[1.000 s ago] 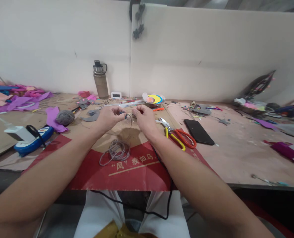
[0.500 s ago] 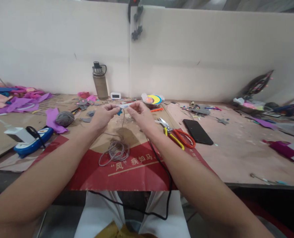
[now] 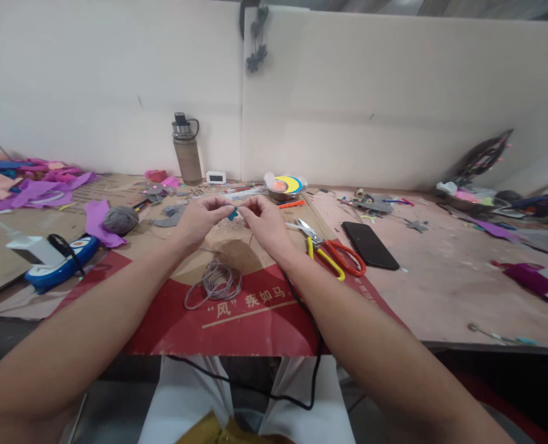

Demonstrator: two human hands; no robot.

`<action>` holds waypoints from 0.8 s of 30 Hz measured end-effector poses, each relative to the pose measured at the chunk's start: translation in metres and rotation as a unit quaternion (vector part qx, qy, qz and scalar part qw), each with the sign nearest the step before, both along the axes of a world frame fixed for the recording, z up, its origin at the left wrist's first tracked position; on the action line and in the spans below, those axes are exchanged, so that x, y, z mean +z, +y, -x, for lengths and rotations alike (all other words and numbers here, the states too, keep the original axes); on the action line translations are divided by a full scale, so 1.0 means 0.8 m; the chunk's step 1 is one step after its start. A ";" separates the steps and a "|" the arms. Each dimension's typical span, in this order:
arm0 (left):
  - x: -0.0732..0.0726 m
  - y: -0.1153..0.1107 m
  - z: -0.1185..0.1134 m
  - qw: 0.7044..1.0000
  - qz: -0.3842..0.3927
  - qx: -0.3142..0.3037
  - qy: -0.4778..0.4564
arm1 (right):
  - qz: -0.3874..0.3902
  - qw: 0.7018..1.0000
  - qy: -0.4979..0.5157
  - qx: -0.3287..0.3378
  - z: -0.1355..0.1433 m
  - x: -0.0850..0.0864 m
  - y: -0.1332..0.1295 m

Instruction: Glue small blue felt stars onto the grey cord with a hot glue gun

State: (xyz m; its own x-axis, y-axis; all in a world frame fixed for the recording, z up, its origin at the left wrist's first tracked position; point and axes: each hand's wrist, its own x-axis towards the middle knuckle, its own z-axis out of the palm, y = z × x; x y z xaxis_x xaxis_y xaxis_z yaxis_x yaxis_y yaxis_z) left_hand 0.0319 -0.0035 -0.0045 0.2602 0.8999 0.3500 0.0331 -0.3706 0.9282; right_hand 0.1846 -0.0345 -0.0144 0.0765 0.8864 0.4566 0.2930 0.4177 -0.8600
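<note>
Hold position as shown: your left hand [image 3: 205, 218] and right hand [image 3: 263, 221] meet above the table, in front of your body. The fingers of your left hand are closed in a pinch on a small blue piece [image 3: 232, 214], which sits between the two hands. The fingers of your right hand bear against its right side (the contact is too small to tell whether they grip it). Below the hands, a loose coil of grey yarn [image 3: 216, 282] lies on the cardboard sheet [image 3: 255, 338], across its brown and red areas. To your right, locate the red-handled scissors [image 3: 349, 258], lying beside a yellow-handled tool [image 3: 331, 264], with a black phone [image 3: 370, 245] just beyond them. To your left, a ball of grey yarn [image 3: 121, 219] rests against a purple scrap [image 3: 97, 221]. At the back, a bottle [image 3: 188, 161] stands upright beside a small clock [image 3: 216, 177].
</note>
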 end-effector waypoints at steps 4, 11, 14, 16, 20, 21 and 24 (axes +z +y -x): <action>-0.001 0.002 0.000 1.000 0.007 -0.007 -0.002 | -0.004 1.000 -0.013 0.014 0.002 -0.006 0.004; 0.003 0.001 0.002 0.999 -0.003 0.006 0.046 | -0.012 0.998 -0.061 -0.009 -0.004 -0.002 0.001; 0.007 -0.001 0.006 0.995 -0.042 0.022 0.091 | -0.037 0.992 -0.113 -0.028 -0.004 -0.001 -0.002; 0.010 -0.002 0.008 0.987 -0.085 0.030 0.135 | -0.063 0.984 -0.158 -0.049 -0.003 -0.001 -0.004; 0.012 -0.005 0.008 0.965 -0.139 0.076 0.210 | -0.085 0.974 -0.204 -0.056 -0.002 -0.001 -0.007; 0.012 -0.006 0.007 0.964 -0.139 0.084 0.212 | -0.084 0.975 -0.198 -0.052 -0.002 0.000 -0.008; 0.013 -0.010 0.005 0.967 -0.120 0.096 0.201 | -0.083 0.982 -0.161 -0.044 -0.002 0.001 -0.010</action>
State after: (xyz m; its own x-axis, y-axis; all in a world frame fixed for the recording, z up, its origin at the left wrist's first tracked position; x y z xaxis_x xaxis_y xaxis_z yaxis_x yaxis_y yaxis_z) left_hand 0.0276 -0.0111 0.0062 0.2539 0.8507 0.4604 0.4631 -0.5248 0.7143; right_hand 0.1862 -0.0426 -0.0132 -0.0230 0.7940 0.6074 0.5800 0.5055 -0.6388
